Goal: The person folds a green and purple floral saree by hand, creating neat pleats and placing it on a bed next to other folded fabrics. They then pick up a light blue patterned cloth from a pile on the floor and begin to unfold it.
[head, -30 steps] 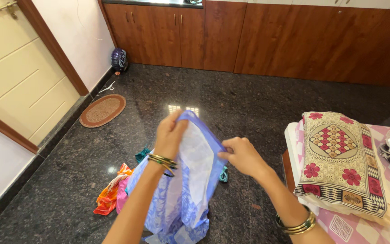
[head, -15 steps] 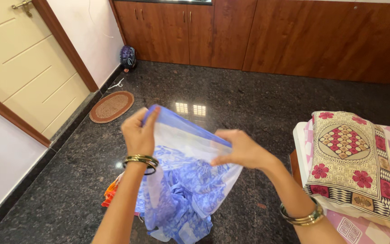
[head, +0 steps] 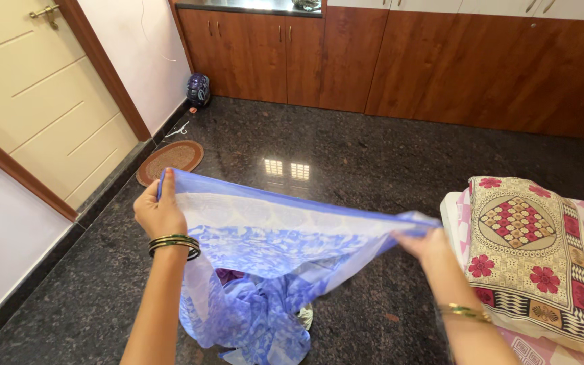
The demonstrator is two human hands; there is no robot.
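Observation:
A thin blue and white printed cloth (head: 272, 243) is stretched out in front of me, its top edge pulled taut between both hands. My left hand (head: 159, 211), with dark bangles at the wrist, grips the cloth's left corner. My right hand (head: 428, 243), with a gold bangle, grips the right corner. The rest of the cloth hangs down and bunches toward the dark granite floor (head: 346, 149). A bit of purple fabric (head: 228, 275) shows through behind the cloth.
A folded cream cloth with red flowers (head: 532, 250) lies on a table with a pink checked cover at the right. Brown wooden cabinets (head: 400, 61) line the far wall. A round mat (head: 169, 161) and a dark helmet (head: 197, 89) sit near the cream door (head: 42, 108).
My hands have moved far apart, spreading the cloth's top edge wide. The view has tilted up a little, and the heap of clothes on the floor is now hidden behind the cloth.

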